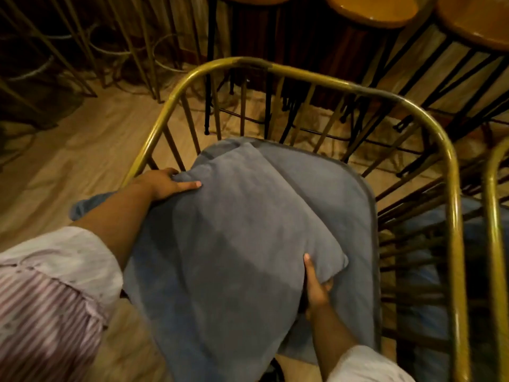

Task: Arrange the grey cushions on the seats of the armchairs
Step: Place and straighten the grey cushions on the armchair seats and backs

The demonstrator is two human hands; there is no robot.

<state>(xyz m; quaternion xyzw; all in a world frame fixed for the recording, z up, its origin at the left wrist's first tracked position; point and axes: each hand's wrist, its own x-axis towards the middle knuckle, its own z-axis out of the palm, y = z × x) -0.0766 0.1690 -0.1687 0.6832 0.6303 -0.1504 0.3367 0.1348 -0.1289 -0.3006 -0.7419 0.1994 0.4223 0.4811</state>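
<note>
A large grey cushion (237, 244) lies tilted over the seat of a brass-framed armchair (275, 68). Under it a grey seat pad (338, 194) with a piped edge shows on the right. My left hand (168, 181) grips the cushion's upper left corner near the chair's left rail. My right hand (316, 288) clutches the cushion's lower right corner, fingers tucked beneath it. A second armchair's brass rail (493, 216) stands at the far right, with a blue-grey cushion (429, 312) dimly visible on its seat.
Three wooden bar stools (374, 12) on black metal legs stand just behind the chair. Thin brass chair legs (132, 45) crowd the upper left. The wooden floor (68, 150) opens to the left of the armchair.
</note>
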